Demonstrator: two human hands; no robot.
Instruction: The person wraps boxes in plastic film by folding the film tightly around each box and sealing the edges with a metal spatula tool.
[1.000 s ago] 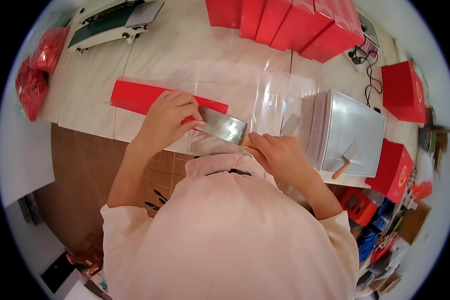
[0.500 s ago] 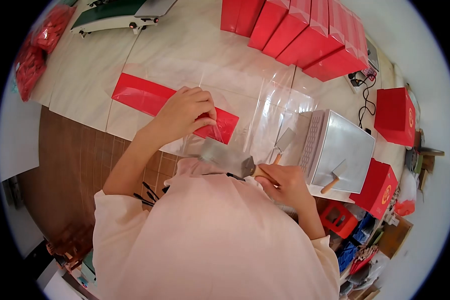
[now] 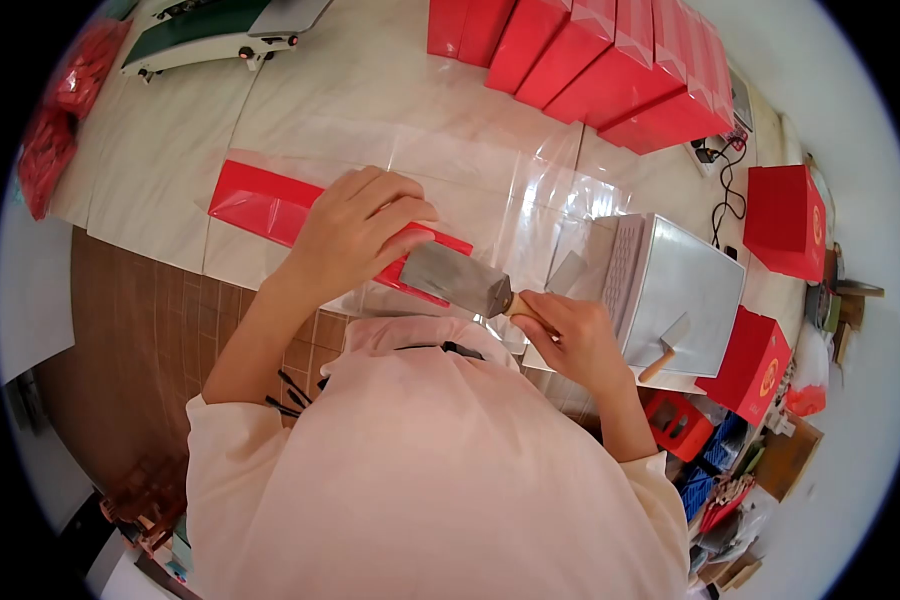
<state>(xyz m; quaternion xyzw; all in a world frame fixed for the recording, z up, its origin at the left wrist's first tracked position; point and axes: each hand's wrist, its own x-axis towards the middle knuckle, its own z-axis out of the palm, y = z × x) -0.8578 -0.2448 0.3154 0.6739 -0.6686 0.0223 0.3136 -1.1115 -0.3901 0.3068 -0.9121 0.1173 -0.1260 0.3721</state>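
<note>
A long red box point(image 3: 260, 203) lies on the table inside loose clear plastic film point(image 3: 450, 165). My left hand point(image 3: 360, 225) is over the box's right part, fingers curled and thumb drawn in, closed on the film at that end. My right hand point(image 3: 575, 335) grips the wooden handle of a scraper point(image 3: 452, 277). Its broad metal blade points left and lies across the near right end of the box, close beside my left thumb. Behind the right hand a second metal blade point(image 3: 567, 272) rests on the table; its handle is hidden.
A metal-topped unit point(image 3: 685, 300) stands at right with a small trowel point(image 3: 665, 350) on it. Wrapped red boxes point(image 3: 610, 75) line the back; more red boxes point(image 3: 785, 222) are at far right. A green conveyor point(image 3: 200, 38) and red bags point(image 3: 50, 145) are at left. A black cable point(image 3: 730, 195) trails behind the unit.
The scraper has moved up and away from my body, from the table's near edge onto the box's right end. My left hand has shifted slightly left and covers more of the box.
</note>
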